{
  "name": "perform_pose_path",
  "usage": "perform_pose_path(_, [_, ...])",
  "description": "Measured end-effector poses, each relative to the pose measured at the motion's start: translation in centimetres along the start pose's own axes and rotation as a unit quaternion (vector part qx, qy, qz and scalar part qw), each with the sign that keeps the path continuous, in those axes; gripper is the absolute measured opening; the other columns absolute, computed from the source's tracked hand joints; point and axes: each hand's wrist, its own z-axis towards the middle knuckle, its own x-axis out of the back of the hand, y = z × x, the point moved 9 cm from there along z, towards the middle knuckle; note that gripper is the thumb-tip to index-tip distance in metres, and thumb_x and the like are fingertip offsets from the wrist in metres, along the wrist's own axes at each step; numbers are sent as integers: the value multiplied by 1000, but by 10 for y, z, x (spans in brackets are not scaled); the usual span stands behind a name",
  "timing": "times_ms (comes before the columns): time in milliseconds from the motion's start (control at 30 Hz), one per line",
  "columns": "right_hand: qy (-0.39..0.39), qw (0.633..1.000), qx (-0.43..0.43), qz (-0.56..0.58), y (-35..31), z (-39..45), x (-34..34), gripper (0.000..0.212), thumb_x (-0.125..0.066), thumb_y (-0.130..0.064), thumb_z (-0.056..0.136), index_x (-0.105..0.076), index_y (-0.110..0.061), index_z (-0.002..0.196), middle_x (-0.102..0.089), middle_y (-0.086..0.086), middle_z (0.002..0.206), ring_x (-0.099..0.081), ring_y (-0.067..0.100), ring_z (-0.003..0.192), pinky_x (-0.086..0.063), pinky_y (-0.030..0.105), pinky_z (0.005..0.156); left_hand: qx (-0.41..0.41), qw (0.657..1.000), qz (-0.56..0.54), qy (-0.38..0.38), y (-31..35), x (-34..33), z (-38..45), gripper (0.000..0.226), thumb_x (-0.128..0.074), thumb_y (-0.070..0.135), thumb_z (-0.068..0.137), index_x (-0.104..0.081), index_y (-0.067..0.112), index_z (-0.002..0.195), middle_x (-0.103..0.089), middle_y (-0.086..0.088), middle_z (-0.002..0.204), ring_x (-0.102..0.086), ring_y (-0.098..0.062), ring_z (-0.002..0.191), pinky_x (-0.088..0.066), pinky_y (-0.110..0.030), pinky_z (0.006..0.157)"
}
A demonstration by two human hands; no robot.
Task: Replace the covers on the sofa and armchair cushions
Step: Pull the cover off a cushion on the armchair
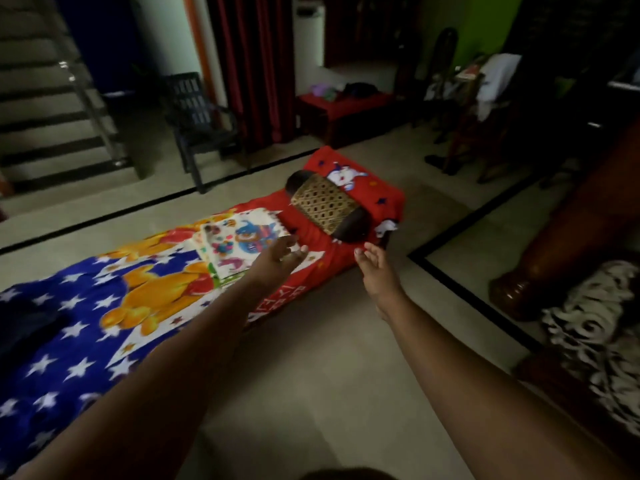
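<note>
Two bare arms stretch forward over a pale tiled floor [311, 358], and both hands hold nothing: the left hand [282, 256] has its fingers loosely spread in front of the bedding, and the right hand [375, 263] is spread with straight fingers just beside the mattress edge. One bolster-shaped cushion [327, 206] lies on the floor mattress, near both hands but touching neither; its middle is wrapped in a tan woven-looking cover with a dotted diamond pattern, and its two rounded ends are dark brown and smooth. It rests on a red cartoon-printed pillow [367, 188] at the mattress head. The soft sheet [114, 313] is blue with white stars and an orange bear. Two flat picture books [239, 242] with colourful prints lie overlapped on it. One dark plastic chair [199, 116] stands behind, and a glossy turned wooden post [554, 247] rises at right beside black-and-white patterned fabric [599, 334].
</note>
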Motion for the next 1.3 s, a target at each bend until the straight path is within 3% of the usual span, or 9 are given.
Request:
perform_pose_path(133, [90,996,-6,2,6,-3,125,52,-60,-30,100,-45,-9,146,-50,10,146,-50,12,124,-44,29,101,-52,997,37,-38,66,-103,22,56,-60,58,93,-57,25,138,-59,3,134,-54,-16,124,-38,-33,111])
perform_pose_path(267, [173,984,-28,13,18,-19,237,54,-61,-38,99,-45,-17,147,-52,-2,138,-51,12,125,-41,28,98,-115,986,38,-117,131,-213,39,42,-63,28,99,-58,9,135,-56,3,126,-52,-11,120,-32,-3,90])
perform_pose_path(467, [303,950,-67,32,50,-42,376,56,-64,-46,95,-48,-22,144,-54,-2,146,-51,15,133,-41,42,113,-133,959,37,-248,179,-363,71,64,-66,61,87,-59,19,134,-61,1,131,-58,-12,119,-38,-20,94])
perform_pose_path(567, [371,925,-79,38,63,-53,431,49,-66,-41,96,-54,-22,139,-57,-1,138,-53,15,127,-40,30,105,-130,938,22,-321,194,-435,86,83,-59,81,76,-55,26,138,-57,-2,140,-55,-13,125,-41,-25,98])
perform_pose_path(733, [439,892,-90,49,77,-49,510,35,-63,-29,99,-54,-20,132,-65,5,111,-68,27,101,-54,32,80,-153,902,-5,-404,236,-543,110,56,-62,46,96,-49,20,144,-54,1,132,-52,-11,124,-39,-26,98])
perform_pose_path(867, [476,871,-115,23,81,-47,563,40,-58,-27,102,-50,-13,138,-60,4,123,-59,-3,88,-46,6,55,-145,872,-20,-467,263,-612,127,73,-62,62,85,-48,23,145,-55,4,137,-51,-11,129,-40,-28,102])
perform_pose_path(1033, [501,854,-139,14,100,-47,621,39,-58,-33,101,-50,-19,137,-60,-1,120,-57,0,98,-46,13,69,-154,844,-5,-514,291,-692,139,59,-62,46,96,-47,18,146,-51,-2,146,-49,-12,129,-38,-25,98])
perform_pose_path(1167, [513,844,-152,22,127,-45,673,56,-64,-58,89,-53,-27,134,-61,4,130,-61,17,116,-55,41,96,-145,831,16,-537,305,-759,146,60,-63,52,93,-50,21,142,-52,-6,145,-50,-16,131,-42,-26,95])
perform_pose_path(1300, [509,844,-164,44,154,-38,735,56,-62,-51,94,-52,-17,138,-62,8,128,-63,19,113,-55,39,91,-135,829,19,-543,325,-822,149,57,-60,46,97,-46,20,145,-45,-5,152,-42,-19,140,-39,-31,103])
